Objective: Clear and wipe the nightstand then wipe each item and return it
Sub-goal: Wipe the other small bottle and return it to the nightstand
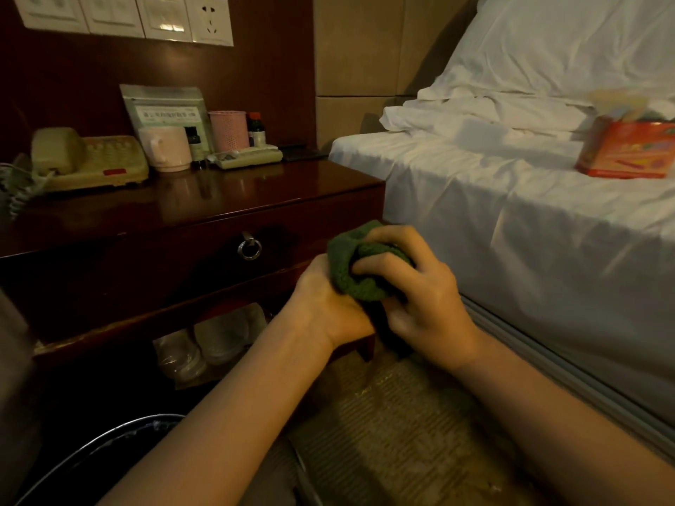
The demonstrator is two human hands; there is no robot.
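Note:
A bunched green cloth (pixel 356 277) is gripped by both hands in front of the nightstand's drawer. My left hand (pixel 325 304) holds it from below-left; my right hand (pixel 420 290) wraps over its top. The dark wooden nightstand (pixel 226 193) carries items along its back: a beige telephone (pixel 91 158), a pink mug (pixel 168 147), a small dark bottle (pixel 195 146), a foil pouch (pixel 166 111), a pink mesh pen holder (pixel 227 129), a bottle with an orange cap (pixel 255 129) and a remote control (pixel 248 157).
A bed with white sheets (pixel 511 199) stands right of the nightstand, with a red tissue box (pixel 624 149) on it. Wrapped slippers (pixel 212 341) lie under the nightstand. A black bin (pixel 109 458) is at the lower left. Wall switches and a socket (pixel 146 16) are above.

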